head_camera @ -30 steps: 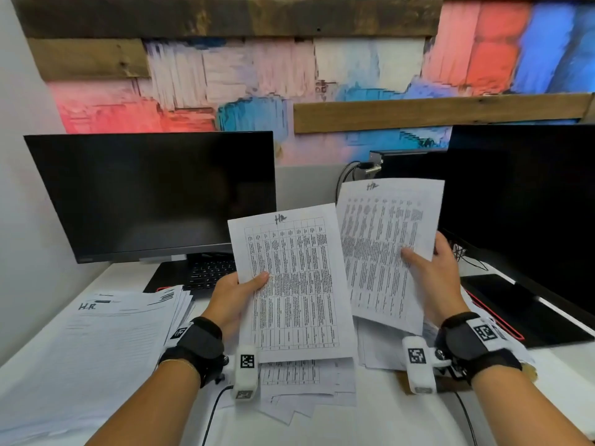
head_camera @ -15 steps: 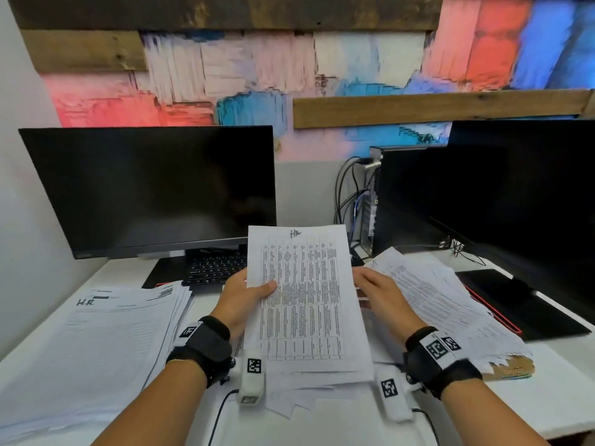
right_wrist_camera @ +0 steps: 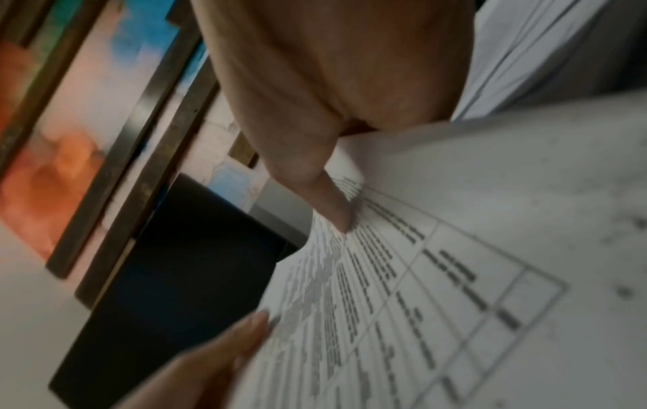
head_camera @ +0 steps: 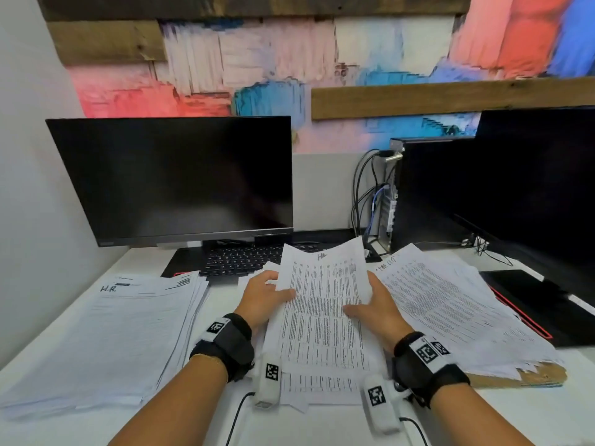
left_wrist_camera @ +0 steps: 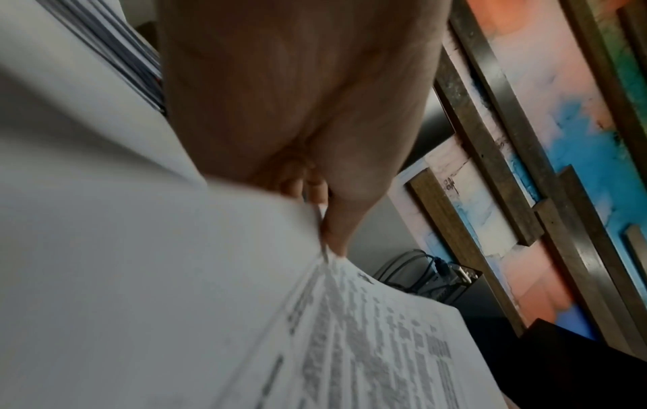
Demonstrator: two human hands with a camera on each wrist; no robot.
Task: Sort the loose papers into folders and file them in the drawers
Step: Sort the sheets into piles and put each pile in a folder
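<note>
A printed table sheet [head_camera: 322, 304] with a handwritten mark at its top is held up over the desk's middle. My left hand [head_camera: 262, 296] pinches its left edge, thumb on the printed face. My right hand [head_camera: 370, 309] grips its right edge, thumb lying across the print [right_wrist_camera: 336, 210]. The left wrist view shows that thumb [left_wrist_camera: 338, 235] pressed on the sheet's edge [left_wrist_camera: 350, 332]. More loose sheets [head_camera: 318, 386] lie under it. A stack headed "H.R." [head_camera: 106, 336] lies at the left. A messier pile [head_camera: 450, 307] rests on a brown folder [head_camera: 521, 378] at the right.
A dark monitor [head_camera: 174, 178] stands behind the left stack, with a black keyboard [head_camera: 244, 257] under it. A second dark monitor [head_camera: 541, 181] and a computer tower [head_camera: 391, 201] with cables fill the back right. A black pad [head_camera: 541, 304] lies under the right pile.
My right hand laid its own sheet on the right pile, then came back and took the right edge of the sheet in my left hand. That sheet has dropped lower toward the desk.
</note>
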